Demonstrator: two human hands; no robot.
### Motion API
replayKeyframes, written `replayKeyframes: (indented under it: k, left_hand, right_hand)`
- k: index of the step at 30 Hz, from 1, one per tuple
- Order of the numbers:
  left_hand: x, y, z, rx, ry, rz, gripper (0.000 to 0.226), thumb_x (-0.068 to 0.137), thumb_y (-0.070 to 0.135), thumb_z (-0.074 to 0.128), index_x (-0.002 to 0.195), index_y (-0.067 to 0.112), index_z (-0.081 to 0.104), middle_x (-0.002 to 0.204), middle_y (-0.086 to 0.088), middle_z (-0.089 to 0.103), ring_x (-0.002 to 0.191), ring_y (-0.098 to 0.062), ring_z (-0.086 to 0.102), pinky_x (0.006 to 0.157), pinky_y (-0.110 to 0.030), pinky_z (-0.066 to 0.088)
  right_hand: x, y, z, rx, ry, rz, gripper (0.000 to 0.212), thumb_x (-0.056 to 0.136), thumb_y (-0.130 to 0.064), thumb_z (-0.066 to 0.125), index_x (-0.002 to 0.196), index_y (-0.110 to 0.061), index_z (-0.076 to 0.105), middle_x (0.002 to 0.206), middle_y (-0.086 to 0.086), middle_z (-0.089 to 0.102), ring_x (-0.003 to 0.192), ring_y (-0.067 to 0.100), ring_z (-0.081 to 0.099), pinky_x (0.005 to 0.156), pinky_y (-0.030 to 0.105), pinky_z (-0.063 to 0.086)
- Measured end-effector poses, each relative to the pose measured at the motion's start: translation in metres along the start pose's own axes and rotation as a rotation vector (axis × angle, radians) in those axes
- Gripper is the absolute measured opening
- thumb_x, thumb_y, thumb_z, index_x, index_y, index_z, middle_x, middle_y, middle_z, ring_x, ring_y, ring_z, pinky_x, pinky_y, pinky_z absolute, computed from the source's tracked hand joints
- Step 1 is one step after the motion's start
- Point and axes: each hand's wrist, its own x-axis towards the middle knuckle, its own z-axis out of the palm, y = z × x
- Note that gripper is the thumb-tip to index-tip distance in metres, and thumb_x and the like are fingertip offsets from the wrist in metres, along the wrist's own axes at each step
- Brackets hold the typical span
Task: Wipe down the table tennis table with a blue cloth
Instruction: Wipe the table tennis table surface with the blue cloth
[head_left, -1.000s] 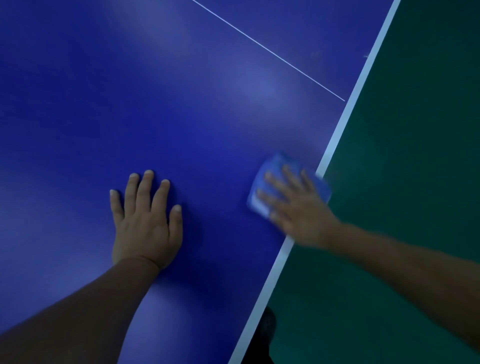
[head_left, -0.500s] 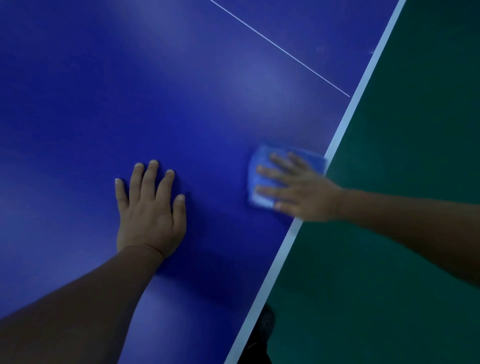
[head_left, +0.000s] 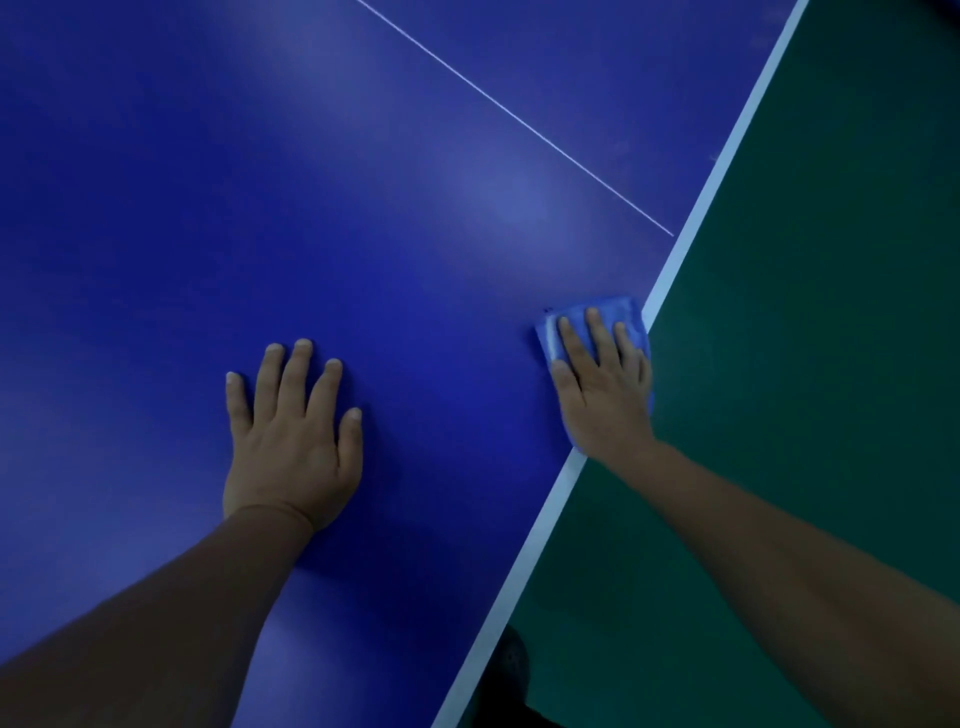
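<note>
Fingers (head_left: 597, 338) of our right hand (head_left: 605, 395) press flat, spread, on the blue cloth (head_left: 587, 312) at the tabletop's (head_left: 363, 208) white edge, three o'clock of our left hand (head_left: 291, 441), palm-down, fingers slightly apart.

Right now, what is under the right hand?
The blue cloth lies flat under the right hand, at the table's white edge line. Its far end shows past the fingers; the hand hides the rest and any dirt beneath.
</note>
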Motion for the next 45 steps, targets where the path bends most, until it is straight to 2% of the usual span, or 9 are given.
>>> replayKeyframes:
  k: [7,13,18,28,32,38,41,43,45]
  left_hand:
    - [0.0,0.006,-0.003,0.039,-0.005,-0.017,0.066,0.095,0.045,0.025,0.145,0.006,0.046,0.158,-0.015,0.032,0.15,-0.033,0.017,0.12,-0.06,0.006]
    - [0.003,0.012,0.0,0.101,0.084,-0.065,0.062,0.091,0.041,0.033,0.132,0.003,0.06,0.15,-0.018,0.045,0.142,-0.036,0.035,0.114,-0.063,0.021]
    - [0.049,0.073,0.004,0.037,0.261,-0.224,0.056,0.091,0.038,0.036,0.126,0.001,0.059,0.144,-0.023,0.047,0.138,-0.04,0.038,0.115,-0.063,0.018]
    - [0.127,0.152,0.032,-0.043,0.097,-0.313,0.065,0.095,0.047,0.023,0.144,0.011,0.045,0.158,-0.011,0.03,0.151,-0.029,0.013,0.121,-0.056,0.002]
    - [0.128,0.152,0.031,-0.055,0.092,-0.326,0.064,0.094,0.046,0.026,0.142,0.01,0.048,0.157,-0.012,0.033,0.15,-0.03,0.015,0.121,-0.056,0.002]
    - [0.128,0.149,0.035,-0.065,0.118,-0.331,0.062,0.093,0.044,0.028,0.14,0.01,0.049,0.155,-0.012,0.033,0.149,-0.029,0.016,0.122,-0.053,0.0]
    - [0.129,0.15,0.037,-0.048,0.131,-0.327,0.06,0.094,0.043,0.029,0.139,0.009,0.049,0.155,-0.013,0.034,0.149,-0.03,0.017,0.121,-0.052,0.0]
    - [0.129,0.151,0.037,-0.037,0.131,-0.321,0.06,0.094,0.042,0.03,0.139,0.008,0.049,0.154,-0.014,0.034,0.149,-0.031,0.017,0.121,-0.053,0.001]
    - [0.13,0.151,0.035,-0.044,0.136,-0.324,0.06,0.094,0.042,0.029,0.139,0.007,0.049,0.154,-0.015,0.034,0.148,-0.032,0.018,0.121,-0.053,0.001]
  right_hand:
    - [0.042,-0.034,-0.008,-0.044,-0.001,-0.111,0.062,0.098,-0.057,-0.001,0.158,-0.039,-0.002,0.168,-0.004,-0.006,0.153,0.029,-0.011,0.122,0.054,-0.008]
    - [0.138,-0.13,-0.014,0.025,0.039,-0.368,0.061,0.098,-0.053,0.009,0.157,-0.037,0.018,0.167,-0.003,0.011,0.153,0.032,-0.001,0.12,0.055,-0.008]
    - [0.218,-0.172,-0.023,0.075,0.018,-0.442,0.056,0.103,-0.049,0.013,0.158,-0.037,0.013,0.168,-0.003,0.002,0.152,0.034,-0.009,0.117,0.057,-0.014]
    - [0.214,0.079,-0.053,-0.016,0.043,-0.041,0.061,0.099,-0.055,0.001,0.158,-0.039,0.002,0.168,-0.005,0.0,0.153,0.031,-0.002,0.122,0.056,-0.001]
    - [0.212,0.052,-0.05,0.065,0.091,0.128,0.057,0.104,-0.046,0.016,0.159,-0.035,0.005,0.168,0.0,0.0,0.153,0.035,-0.003,0.121,0.06,-0.002]
    - [0.173,0.031,-0.029,-0.078,0.06,-0.773,0.053,0.104,-0.047,0.024,0.155,-0.034,0.03,0.164,0.002,0.025,0.151,0.039,0.017,0.118,0.064,0.013]
    - [0.254,0.094,-0.055,-0.184,0.152,-0.417,0.059,0.1,-0.037,0.02,0.158,-0.028,0.023,0.165,0.009,0.019,0.149,0.044,0.018,0.115,0.068,0.018]
    - [0.296,0.127,-0.077,-0.03,0.128,-0.037,0.058,0.103,-0.04,0.02,0.16,-0.032,0.013,0.168,0.004,0.008,0.152,0.038,0.007,0.118,0.065,0.009]
    - [0.293,0.12,-0.08,0.107,0.124,0.096,0.056,0.105,-0.045,0.02,0.159,-0.034,0.013,0.168,0.0,0.006,0.153,0.035,0.003,0.12,0.062,0.003]
